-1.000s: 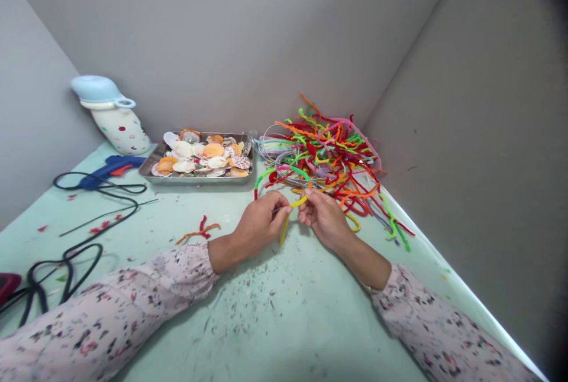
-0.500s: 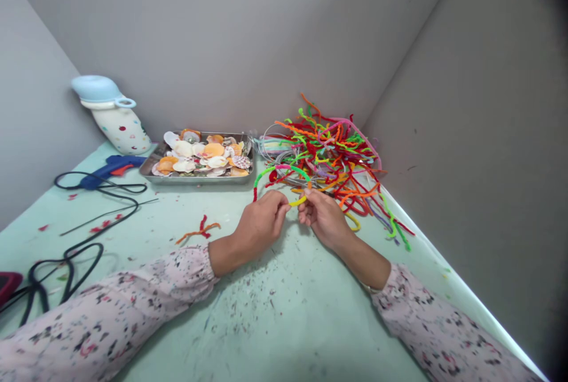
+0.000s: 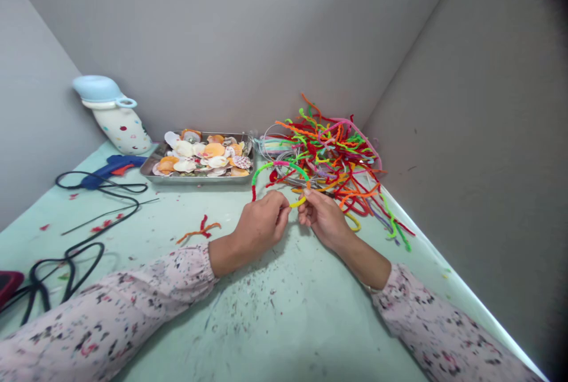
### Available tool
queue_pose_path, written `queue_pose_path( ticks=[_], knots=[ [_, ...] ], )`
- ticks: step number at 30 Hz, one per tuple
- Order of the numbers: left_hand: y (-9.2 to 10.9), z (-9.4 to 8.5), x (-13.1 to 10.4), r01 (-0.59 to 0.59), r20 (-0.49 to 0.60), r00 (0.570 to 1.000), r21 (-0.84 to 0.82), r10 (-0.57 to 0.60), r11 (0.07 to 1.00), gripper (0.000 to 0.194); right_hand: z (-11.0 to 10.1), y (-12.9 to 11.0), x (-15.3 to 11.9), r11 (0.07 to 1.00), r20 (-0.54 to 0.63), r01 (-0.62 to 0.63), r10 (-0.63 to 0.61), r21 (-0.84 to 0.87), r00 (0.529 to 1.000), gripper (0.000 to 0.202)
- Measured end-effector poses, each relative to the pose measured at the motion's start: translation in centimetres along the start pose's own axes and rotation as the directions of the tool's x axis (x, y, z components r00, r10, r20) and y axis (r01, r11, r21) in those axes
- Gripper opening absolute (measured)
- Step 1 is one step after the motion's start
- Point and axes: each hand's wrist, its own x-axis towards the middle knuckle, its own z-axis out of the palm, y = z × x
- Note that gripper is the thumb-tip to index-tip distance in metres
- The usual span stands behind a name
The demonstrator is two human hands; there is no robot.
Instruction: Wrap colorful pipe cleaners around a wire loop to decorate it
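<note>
Between my hands is a hoop wrapped in bands of pipe cleaner, green, pink, red, orange and yellow. My left hand is closed on its lower left part, and the fingers hide that stretch. My right hand pinches the yellow and orange part at the lower right with thumb and forefinger. A short yellow stretch shows between the two hands. The hoop's arch stands up beyond my fingers, in front of a tangled heap of colourful pipe cleaners.
A metal tray holds several seashells. To the left are a white bottle with a blue lid, a blue glue gun and a looping black cord. Small twisted orange and red pipe cleaners lie near my left wrist.
The hoop's arch has tipped slightly to the left and up. Both hands keep their hold in nearly the same place.
</note>
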Motion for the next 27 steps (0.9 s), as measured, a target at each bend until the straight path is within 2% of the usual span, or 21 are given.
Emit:
queue_pose_path(
  ticks=[12,20,27],
  knots=[
    [-0.16,0.00,-0.01,-0.045,-0.008,0.999,-0.024,0.045,0.999,0.007,0.00,-0.11,-0.01,0.998,0.002,-0.005,0.005,0.061,1.000,0.026],
    [-0.45,0.18,-0.01,-0.116,-0.030,0.992,0.091,0.119,0.989,0.007,-0.23,-0.01,-0.08,0.998,0.027,-0.018,0.017,0.065,1.000,0.024],
    [-0.48,0.16,0.03,-0.234,-0.093,0.960,0.247,0.263,0.940,0.012,-0.42,0.28,0.06,0.998,0.045,-0.003,-0.001,0.070,0.999,0.024]
  ],
)
